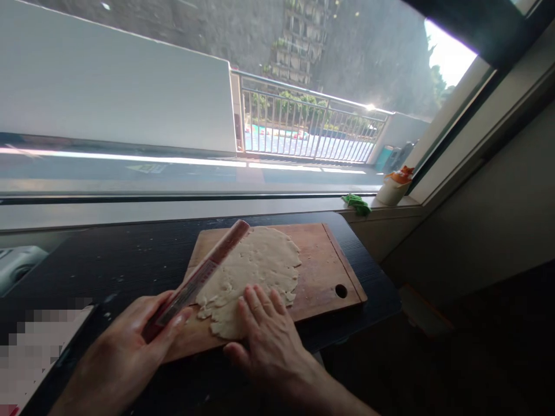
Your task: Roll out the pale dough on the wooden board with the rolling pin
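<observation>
My left hand (pixel 130 341) is wrapped around the near end of a reddish-brown rolling pin (pixel 207 270), which has a pale printed label along its side. The pin slants away from me over the left edge of a flattened sheet of dough (pixel 264 254); whether it touches the dough I cannot tell. Ragged edges and small cracks show in the pale dough. Flat on its near part lies my right hand (pixel 269 332), fingers stretched out and thumb spread to the left. Beneath is a wooden cutting board (pixel 318 263) with a round hole at its right corner.
The board rests on a dark table (pixel 125 260) speckled with white bits. Behind it, a windowsill (pixel 281 206) carries a crumpled green item (pixel 357 204) and a whitish container (pixel 393 190) with an orange top. A white object (pixel 19 266) stands at the far left.
</observation>
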Available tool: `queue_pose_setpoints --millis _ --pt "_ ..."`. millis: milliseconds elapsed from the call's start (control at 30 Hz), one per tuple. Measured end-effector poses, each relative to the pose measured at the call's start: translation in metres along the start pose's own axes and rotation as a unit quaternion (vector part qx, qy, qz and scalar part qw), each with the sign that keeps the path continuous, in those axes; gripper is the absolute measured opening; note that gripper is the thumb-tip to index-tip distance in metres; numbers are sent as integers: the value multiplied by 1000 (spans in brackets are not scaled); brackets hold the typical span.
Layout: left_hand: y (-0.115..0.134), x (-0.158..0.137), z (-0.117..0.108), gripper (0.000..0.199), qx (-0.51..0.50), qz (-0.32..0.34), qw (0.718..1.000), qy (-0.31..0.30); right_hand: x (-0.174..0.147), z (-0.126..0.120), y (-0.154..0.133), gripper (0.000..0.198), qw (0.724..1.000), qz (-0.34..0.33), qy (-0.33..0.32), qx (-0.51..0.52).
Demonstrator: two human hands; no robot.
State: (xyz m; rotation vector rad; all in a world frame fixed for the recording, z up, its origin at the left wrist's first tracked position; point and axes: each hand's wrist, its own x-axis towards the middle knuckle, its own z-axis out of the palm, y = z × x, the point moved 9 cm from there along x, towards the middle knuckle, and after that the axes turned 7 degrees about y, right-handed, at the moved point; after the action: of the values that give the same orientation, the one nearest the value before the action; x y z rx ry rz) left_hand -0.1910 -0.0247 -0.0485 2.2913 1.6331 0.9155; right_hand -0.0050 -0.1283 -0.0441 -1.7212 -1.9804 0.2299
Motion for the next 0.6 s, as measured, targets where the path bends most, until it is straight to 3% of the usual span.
queue_pose_setpoints --millis 133,233,367,500,600 --pt "-7 -5 3 44 8 -33 999 -35 3 -10 33 75 995 75 44 -45" --pt "-2 -8 8 43 -23 -34 997 -63 2 -11 32 78 996 54 51 -39" --pt "-1 -7 8 41 -24 -21 998 -57 -13 -33 35 51 998 -10 26 52" --pt "1 -6 13 39 3 -13 998 -62 -18 -77 80 47 975 46 130 174" --pt "10 -5 19 41 -13 3 998 -66 -18 -86 104 38 963 80 162 201"
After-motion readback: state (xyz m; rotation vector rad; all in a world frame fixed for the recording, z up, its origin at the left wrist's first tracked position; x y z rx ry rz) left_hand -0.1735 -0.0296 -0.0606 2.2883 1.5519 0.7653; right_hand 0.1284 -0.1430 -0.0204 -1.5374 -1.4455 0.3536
